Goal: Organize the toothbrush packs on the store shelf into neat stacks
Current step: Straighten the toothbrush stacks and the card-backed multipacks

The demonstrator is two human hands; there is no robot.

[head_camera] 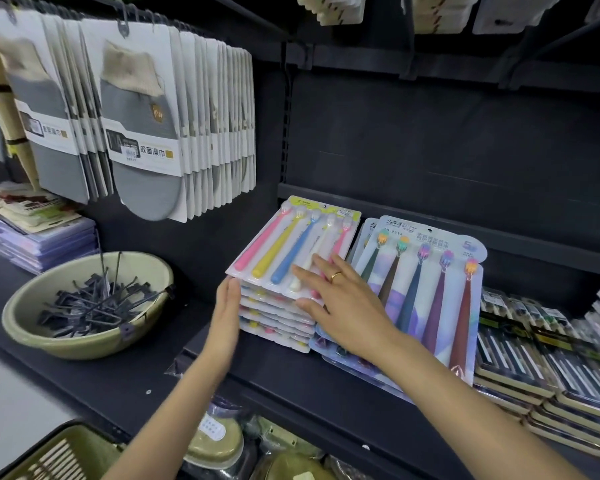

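Observation:
A stack of several toothbrush packs with pastel handles (284,244) lies on the black shelf (278,372). My left hand (227,306) presses flat, fingers straight, against the stack's left front corner. My right hand (340,299), with a gold ring, lies flat on the top pack, its thumb along the stack's front edge. Directly to the right sits a second, fanned stack of packs with dark-handled brushes (433,282); my right wrist crosses its lower left corner.
A green bowl (28,306) of black hooks sits left on the shelf. Bath mitt packs (142,123) hang above it. Stacks of black-and-gold packs (541,355) fill the shelf's right side. Flat purple packs (42,240) lie far left. A green basket (59,455) is below.

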